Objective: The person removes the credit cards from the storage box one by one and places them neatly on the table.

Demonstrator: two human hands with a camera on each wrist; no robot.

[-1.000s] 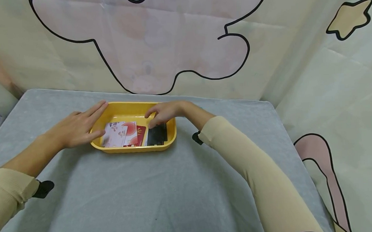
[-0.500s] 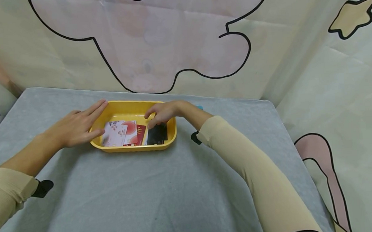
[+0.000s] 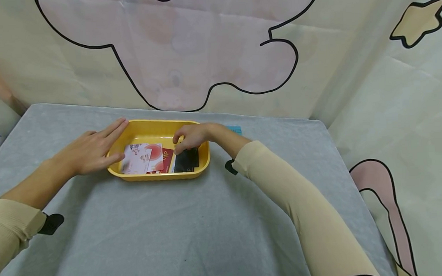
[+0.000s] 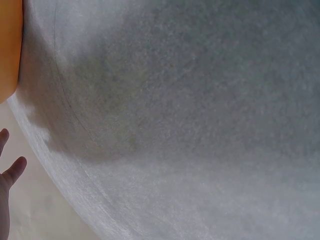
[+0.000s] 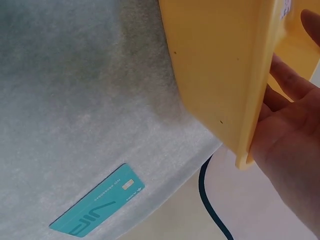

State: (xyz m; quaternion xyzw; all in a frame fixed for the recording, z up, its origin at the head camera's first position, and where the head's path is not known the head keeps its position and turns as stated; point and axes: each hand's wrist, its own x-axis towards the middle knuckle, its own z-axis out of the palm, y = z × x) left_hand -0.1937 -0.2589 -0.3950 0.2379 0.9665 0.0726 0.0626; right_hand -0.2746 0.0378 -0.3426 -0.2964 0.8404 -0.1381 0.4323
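Observation:
My left hand point(image 3: 92, 154) lies at the left end of a yellow plastic tray point(image 3: 159, 177), its fingers extended along the rim. Inside the tray are a white card with a floral print point(image 3: 136, 158), a pink-and-white card point(image 3: 156, 157), a red VIP card point(image 3: 167, 159) and a black card point(image 3: 186, 161). My right hand point(image 3: 195, 135) reaches over the tray's right end, above the black card, fingers bent and thumb apart from the forefinger. Nothing shows between them; some fingertips are hidden. A teal VIP card point(image 5: 102, 202) lies on the table outside the tray, partly behind my right forearm.
A grey cloth point(image 3: 195, 221) covers the table. Behind it hangs a pale printed curtain point(image 3: 232, 63) close to the back edge. Another curtain side with a star print point(image 3: 417, 20) stands at the right.
My right wrist shifts slightly left and lower, and its fingers bend a little more. More of the teal card shows behind the forearm. The left hand and tray stay put.

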